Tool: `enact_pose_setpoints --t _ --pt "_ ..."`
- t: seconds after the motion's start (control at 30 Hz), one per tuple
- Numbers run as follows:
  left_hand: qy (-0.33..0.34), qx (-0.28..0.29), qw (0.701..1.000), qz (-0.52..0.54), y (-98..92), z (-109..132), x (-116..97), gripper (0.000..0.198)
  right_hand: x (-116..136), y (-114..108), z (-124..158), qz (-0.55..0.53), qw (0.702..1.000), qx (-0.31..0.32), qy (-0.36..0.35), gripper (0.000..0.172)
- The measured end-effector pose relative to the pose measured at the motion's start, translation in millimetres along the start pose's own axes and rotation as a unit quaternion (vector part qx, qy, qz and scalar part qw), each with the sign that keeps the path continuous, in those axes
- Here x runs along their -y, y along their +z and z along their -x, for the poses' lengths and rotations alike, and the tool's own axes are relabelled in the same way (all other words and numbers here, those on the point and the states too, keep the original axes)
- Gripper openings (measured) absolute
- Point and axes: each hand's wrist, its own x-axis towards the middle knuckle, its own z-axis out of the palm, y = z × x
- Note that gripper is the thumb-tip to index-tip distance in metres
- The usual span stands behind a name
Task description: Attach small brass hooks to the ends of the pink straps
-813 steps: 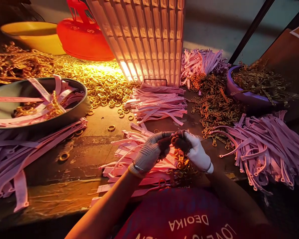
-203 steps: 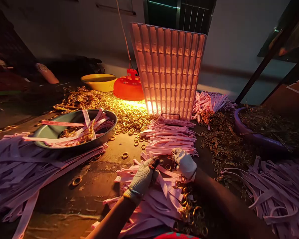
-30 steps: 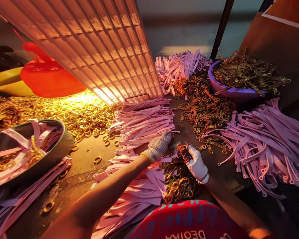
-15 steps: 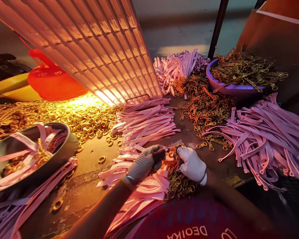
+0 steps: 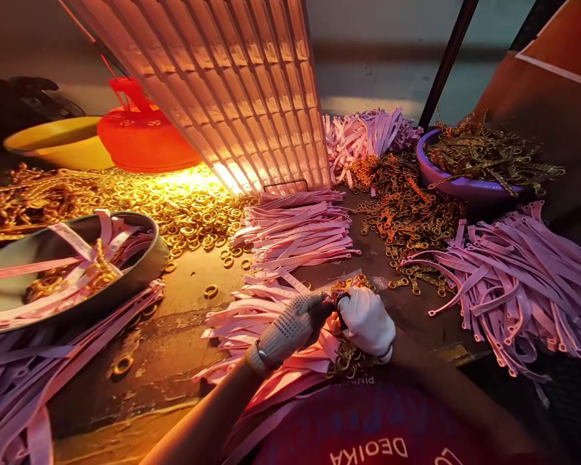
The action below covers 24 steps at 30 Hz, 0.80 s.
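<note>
Both my hands wear white knit gloves and meet close to my chest. My left hand [image 5: 290, 326] is curled, its fingertips pinched against those of my right hand [image 5: 366, 318], which is also closed. Between them sits a small gold-coloured ring piece, mostly hidden by the fingers. They hover over a fan of pink straps [image 5: 252, 320] and a heap of gold rings [image 5: 351, 358] just below my right wrist.
A ribbed white panel [image 5: 252, 90] leans upright at the back. A neat pink strap stack [image 5: 300, 229] lies in front of it. Gold rings [image 5: 184, 210] spread left, beside a grey pan [image 5: 145, 268]. A purple bowl [image 5: 458, 187] and loose straps [image 5: 518, 278] sit right.
My left hand pulled back from the strap stack and joined my right hand; both drew nearer to my body. The view swung slightly left.
</note>
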Motion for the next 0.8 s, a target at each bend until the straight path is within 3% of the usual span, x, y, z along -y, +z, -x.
enact_pose_setpoints --t 0.1,0.2,0.3,0.43,0.53,0.63,0.8 --pt "0.054 0.009 0.996 -0.077 -1.4 -3.6 13.3 0.036 -1.7 2.2 1.3 -0.02 0.999 0.012 -0.029 0.015" --pt "0.14 -0.038 0.977 -0.153 -1.0 -7.3 24.4 0.02 -1.3 0.2 -2.0 -0.042 0.996 0.084 -0.008 0.014" --pt "0.146 -0.051 0.975 -0.162 -1.4 -6.3 27.7 0.022 -2.1 -10.8 -10.8 -0.066 0.984 0.166 0.028 0.019" --pt "0.143 -0.093 0.973 -0.153 -1.4 0.8 26.8 0.032 -13.5 -33.6 -27.7 -0.154 0.939 0.308 0.014 0.039" --pt "0.143 -0.106 0.971 -0.161 2.8 4.2 31.1 0.03 -21.6 -40.2 -36.5 -0.187 0.895 0.405 0.031 0.04" --pt "0.142 -0.115 0.966 -0.182 8.0 5.3 38.9 0.031 -20.0 -34.3 -37.1 -0.158 0.893 0.418 0.056 0.03" --pt "0.161 -0.148 0.946 -0.24 11.4 7.3 45.9 0.027 -9.2 -22.6 -25.2 -0.137 0.909 0.393 0.017 0.023"
